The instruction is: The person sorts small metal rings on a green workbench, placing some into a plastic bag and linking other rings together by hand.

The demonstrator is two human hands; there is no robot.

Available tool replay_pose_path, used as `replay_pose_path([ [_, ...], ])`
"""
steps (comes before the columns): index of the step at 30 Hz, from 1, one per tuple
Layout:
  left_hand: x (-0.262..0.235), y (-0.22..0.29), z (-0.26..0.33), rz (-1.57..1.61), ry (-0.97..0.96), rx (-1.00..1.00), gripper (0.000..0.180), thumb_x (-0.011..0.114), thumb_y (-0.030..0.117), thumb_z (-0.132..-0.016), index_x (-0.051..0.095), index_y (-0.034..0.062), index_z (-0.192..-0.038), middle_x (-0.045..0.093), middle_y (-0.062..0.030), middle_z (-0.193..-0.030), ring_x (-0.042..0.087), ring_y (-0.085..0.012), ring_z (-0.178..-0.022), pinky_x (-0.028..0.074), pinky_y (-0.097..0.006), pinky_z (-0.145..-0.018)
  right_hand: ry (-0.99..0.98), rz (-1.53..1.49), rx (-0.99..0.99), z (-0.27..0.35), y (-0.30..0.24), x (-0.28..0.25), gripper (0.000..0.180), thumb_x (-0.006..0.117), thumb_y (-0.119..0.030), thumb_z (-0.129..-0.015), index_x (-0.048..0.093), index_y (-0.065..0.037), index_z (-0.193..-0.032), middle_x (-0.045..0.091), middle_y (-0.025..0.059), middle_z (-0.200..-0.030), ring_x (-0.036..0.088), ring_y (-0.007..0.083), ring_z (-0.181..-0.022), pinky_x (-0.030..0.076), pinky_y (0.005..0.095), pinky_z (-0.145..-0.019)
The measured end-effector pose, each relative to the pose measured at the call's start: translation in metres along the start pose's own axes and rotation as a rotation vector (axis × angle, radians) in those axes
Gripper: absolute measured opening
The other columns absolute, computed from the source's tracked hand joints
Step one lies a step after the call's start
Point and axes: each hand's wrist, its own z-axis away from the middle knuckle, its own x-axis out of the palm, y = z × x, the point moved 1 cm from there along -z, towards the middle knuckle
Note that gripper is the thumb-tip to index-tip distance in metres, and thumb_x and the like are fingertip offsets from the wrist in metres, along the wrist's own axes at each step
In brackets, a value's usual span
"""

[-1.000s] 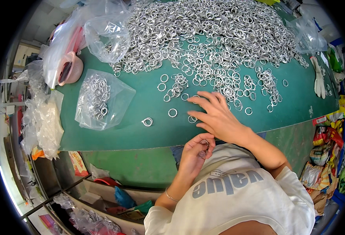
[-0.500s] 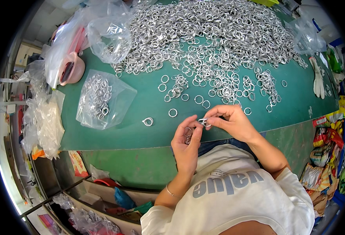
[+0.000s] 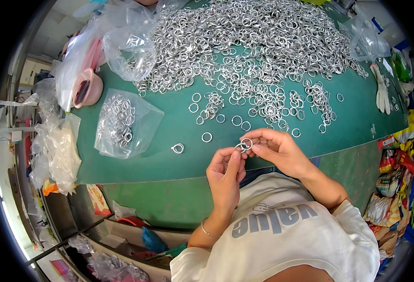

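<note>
Just over the table's near edge, my left hand [image 3: 225,171] and my right hand [image 3: 276,146] come together around small silver metal rings [image 3: 246,144]. Thumb and fingers of each hand are closed on them. The rings overlap between the fingertips; whether they are linked, I cannot tell. My left fingers curl inward and mostly cover the palm. Close by on the green table [image 3: 169,169] lie a single ring [image 3: 207,137] and, further left, a couple of rings touching each other [image 3: 178,148].
A huge heap of silver rings [image 3: 263,37] covers the far side. At left lie a clear bag with rings [image 3: 122,122], a pink container [image 3: 91,89] and plastic bags [image 3: 63,155]. A white glove [image 3: 381,91] rests at right. Below left stands an open drawer [image 3: 136,239].
The rings at my fingertips have turned and now show their round faces. My left fingers have curled further over the palm, where rings showed before. The view has shifted slightly.
</note>
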Motion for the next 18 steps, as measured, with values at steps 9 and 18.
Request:
replay_pose_path([
  [9, 0.001, 0.001, 0.004, 0.059, -0.055, -0.017, 0.012, 0.053, 0.009, -0.092, 0.056, -0.001, -0.097, 0.06, -0.005, -0.082, 0.04, -0.0033, -0.056, 0.027, -0.017, -0.042, -0.007, -0.005, -0.022, 0.005, -0.006, 0.003, 0.023, 0.057, -0.007, -0.09, 0.057, 0.002, -0.111, 0.062, 0.005, -0.094, 0.058, 0.0088, -0.084, 0.048, 0.0238, -0.075],
  [18, 0.007, 0.001, 0.005, 0.055, -0.073, 0.036, 0.014, 0.051, 0.01, -0.092, 0.054, -0.0007, -0.1, 0.057, -0.0046, -0.084, 0.042, -0.0053, -0.058, 0.028, -0.017, -0.042, 0.11, 0.303, -0.199, 0.01, -0.004, 0.002, 0.021, 0.061, -0.002, -0.083, 0.062, 0.002, -0.104, 0.063, 0.0047, -0.087, 0.056, 0.0093, -0.075, 0.047, 0.024, -0.068],
])
